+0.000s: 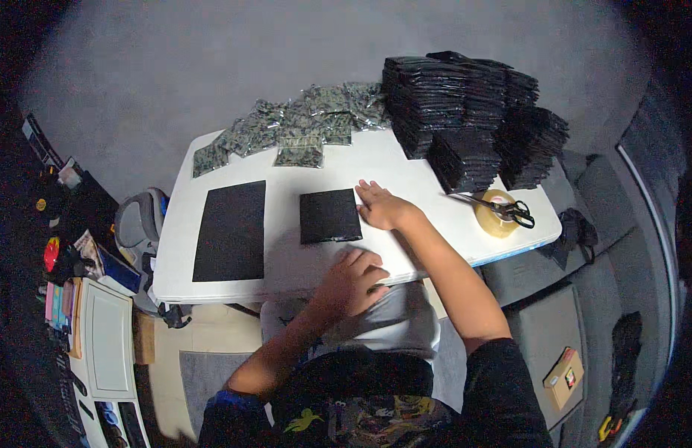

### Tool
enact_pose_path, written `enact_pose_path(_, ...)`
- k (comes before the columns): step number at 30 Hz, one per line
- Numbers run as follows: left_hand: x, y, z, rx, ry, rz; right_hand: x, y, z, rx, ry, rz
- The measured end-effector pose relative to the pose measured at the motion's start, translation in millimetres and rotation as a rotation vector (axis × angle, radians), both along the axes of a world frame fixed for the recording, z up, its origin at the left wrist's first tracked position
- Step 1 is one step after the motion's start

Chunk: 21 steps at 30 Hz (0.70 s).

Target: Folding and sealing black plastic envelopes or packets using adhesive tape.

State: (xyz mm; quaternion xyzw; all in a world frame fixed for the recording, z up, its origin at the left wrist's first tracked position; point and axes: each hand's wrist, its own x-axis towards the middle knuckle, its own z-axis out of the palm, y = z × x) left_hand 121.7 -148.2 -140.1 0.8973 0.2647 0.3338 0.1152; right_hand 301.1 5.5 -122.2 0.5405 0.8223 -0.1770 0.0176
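By the black square [329,216], right grip [385,207] lies spread, left grip [349,284] parted — clear packets [299,152] hold camouflage pieces [260,128].

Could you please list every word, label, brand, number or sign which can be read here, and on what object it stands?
No text can be read clearly.
Cardboard box on the sofa: small label, too small to read.
Clear tape roll: faint marks at its core, too blurred.
Dark shirt: coloured print, no legible words.
Folded black plastic packet: no print visible.
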Motion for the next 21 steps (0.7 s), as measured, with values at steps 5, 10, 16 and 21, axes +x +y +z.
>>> enact_pose_path(5, -1.8, 2.7, -16.4, 0.111, 0.021, -0.141, -0.4, -3.7, -0.4, 0.027, 0.014, 0.013)
enact_pose_path(10, -5.0, -8.7, -10.8, -0.086, -0.144, -0.096, 2.1, -4.7, -1.3, 0.015, 0.008, 0.012)
enact_pose_path(16, -41.1, 15.4, -17.7, -0.196, -0.282, 0.120, 0.2, -2.5, -1.1, 0.021, -0.018, 0.016)
enact_pose_path(21, -34.8, -2.1, 8.8, -0.512, -0.318, 0.252, 3.7, -0.4, -3.4, 0.033, 0.020, 0.017)
